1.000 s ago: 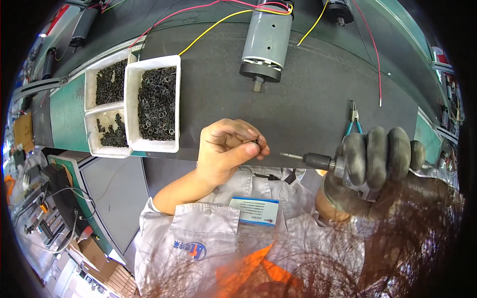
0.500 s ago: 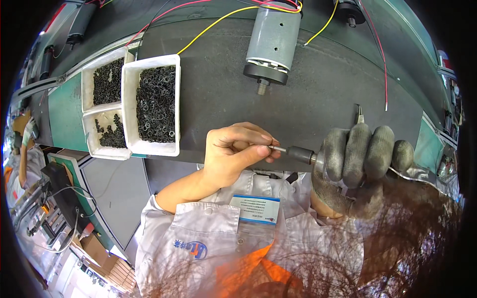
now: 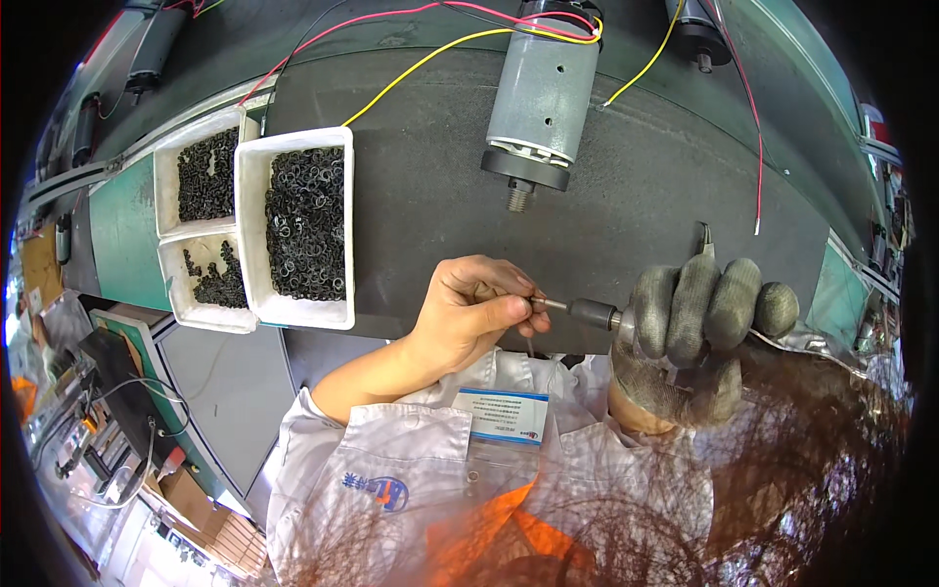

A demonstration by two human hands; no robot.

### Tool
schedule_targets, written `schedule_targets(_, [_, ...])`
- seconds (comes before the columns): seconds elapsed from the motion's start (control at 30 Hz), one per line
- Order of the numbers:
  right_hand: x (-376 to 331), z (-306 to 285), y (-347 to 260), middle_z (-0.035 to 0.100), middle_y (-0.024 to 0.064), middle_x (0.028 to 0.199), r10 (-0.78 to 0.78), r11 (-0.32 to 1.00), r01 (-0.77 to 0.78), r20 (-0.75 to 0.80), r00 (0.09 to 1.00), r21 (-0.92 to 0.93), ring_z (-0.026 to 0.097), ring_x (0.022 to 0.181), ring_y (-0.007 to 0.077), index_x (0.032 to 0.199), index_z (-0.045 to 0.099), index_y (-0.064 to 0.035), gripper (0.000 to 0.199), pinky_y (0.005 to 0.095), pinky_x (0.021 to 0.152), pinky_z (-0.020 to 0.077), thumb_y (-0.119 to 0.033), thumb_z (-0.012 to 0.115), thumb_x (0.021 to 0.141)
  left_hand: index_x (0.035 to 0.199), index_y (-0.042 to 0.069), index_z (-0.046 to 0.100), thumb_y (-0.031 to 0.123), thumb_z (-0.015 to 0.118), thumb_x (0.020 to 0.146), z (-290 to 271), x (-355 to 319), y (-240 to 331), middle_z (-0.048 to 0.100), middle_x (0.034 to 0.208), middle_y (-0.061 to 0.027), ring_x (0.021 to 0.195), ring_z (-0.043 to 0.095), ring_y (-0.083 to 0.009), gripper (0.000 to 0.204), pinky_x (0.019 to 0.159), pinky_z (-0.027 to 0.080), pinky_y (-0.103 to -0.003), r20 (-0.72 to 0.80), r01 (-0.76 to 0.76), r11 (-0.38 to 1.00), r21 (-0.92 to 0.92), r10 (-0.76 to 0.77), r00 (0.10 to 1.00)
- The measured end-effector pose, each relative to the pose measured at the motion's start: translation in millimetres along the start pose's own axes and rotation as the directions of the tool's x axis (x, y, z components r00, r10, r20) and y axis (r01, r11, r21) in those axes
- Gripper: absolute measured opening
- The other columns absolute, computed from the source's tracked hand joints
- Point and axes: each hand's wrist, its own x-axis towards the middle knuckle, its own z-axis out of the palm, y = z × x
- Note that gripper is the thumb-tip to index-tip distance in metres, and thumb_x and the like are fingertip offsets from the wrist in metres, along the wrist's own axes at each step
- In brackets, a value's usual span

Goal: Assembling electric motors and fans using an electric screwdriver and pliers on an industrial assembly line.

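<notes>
In front of my chest, my bare left hand (image 3: pixel 479 305) is closed, thumb and fingers pinching the tip of a thin screwdriver bit (image 3: pixel 553 304). Whether a small screw sits at that tip is hidden by the fingers. The bit runs into a dark chuck (image 3: pixel 592 314) of a power screwdriver, mostly covered by my right hand (image 3: pixel 699 328). That hand wears a grey, dirty glove and is wrapped round the tool. A bent metal tip (image 3: pixel 706 238), like that of tweezers, sticks out above the gloved fingers. Beyond the hands lies a grey cylindrical motor (image 3: pixel 544 93) with a threaded shaft pointing towards me.
On the left stand three white bins: a large one (image 3: pixel 349 230) of black rings, and two smaller ones (image 3: pixel 164 201) (image 3: pixel 176 293) of small black parts. Red and yellow wires (image 3: pixel 421 49) trail over the dark mat (image 3: pixel 421 196). Another motor (image 3: pixel 699 34) lies at the far right.
The bins and motor sit slightly lower in the picture. My left hand has shifted a little to the right along the bit. Both hands keep their grip.
</notes>
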Motion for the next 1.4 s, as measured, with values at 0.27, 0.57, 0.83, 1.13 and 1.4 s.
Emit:
schedule_targets(0.27, [2,3,5,0.051,-0.0014,0.090,0.008,0.999,-0.009,-0.020,1.000,-0.032,0.049,0.067,0.0096,0.140,0.055,-0.0146,0.055,0.0250,0.056,0.0428,-0.002,0.076,0.091,0.095,-0.006,0.071,-0.017,0.070,0.086,8,6,7,0.074,0.099,-0.0224,0.094,0.076,-0.0320,0.014,0.082,0.065,-0.039,0.325,-0.553,0.401,0.730,0.508,0.797])
schedule_targets(0.57, [11,-9,16,0.057,0.0025,0.101,-0.023,0.999,0.022,-0.029,0.999,-0.045,0.055,0.079,0.0145,0.140,0.056,-0.0136,0.055,0.0329,0.069,0.0468,-0.004,0.076,0.090,0.100,-0.005,0.072,-0.011,0.073,0.088,5,15,5,0.075,0.103,-0.0199,0.100,0.076,-0.0312,0.014,0.085,0.065,-0.042,0.072,-0.314,0.838,0.447,0.316,0.946])
schedule_targets(0.83, [8,-48,27,0.063,0.0062,0.111,-0.166,0.968,0.156,-0.038,0.985,-0.197,0.061,0.092,0.0195,0.139,0.056,-0.0128,0.054,0.0409,0.082,0.0513,-0.006,0.077,0.090,0.127,-0.010,0.056,0.009,0.056,0.106,4,52,33,0.074,0.107,-0.0179,0.092,0.074,-0.0238,0.028,0.081,0.061,-0.035,-0.420,0.250,0.811,0.528,-0.007,0.908])
schedule_targets(1.13, [-6,-68,29,0.068,0.0129,0.119,-0.219,0.859,0.087,-0.208,0.953,-0.504,0.070,0.099,0.0294,0.135,0.056,-0.0100,0.051,0.0469,0.082,0.0609,0.000,0.078,0.090,0.118,-0.009,0.059,0.007,0.064,0.103,3,56,18,0.074,0.103,-0.0183,0.089,0.074,-0.0224,0.023,0.081,0.062,-0.033,-0.408,0.248,0.807,0.536,-0.009,0.913])
schedule_targets(1.4, [6,-60,44,0.065,0.0061,0.121,-0.244,0.937,0.226,-0.035,0.969,-0.267,0.061,0.081,0.0148,0.140,0.057,-0.0224,0.048,0.0263,0.058,0.0480,-0.004,0.068,0.096,0.107,-0.008,0.060,-0.001,0.073,0.095,1,55,0,0.074,0.093,-0.0144,0.082,0.074,-0.0190,0.019,0.072,0.062,-0.030,-0.440,0.219,0.799,0.561,0.063,0.896])
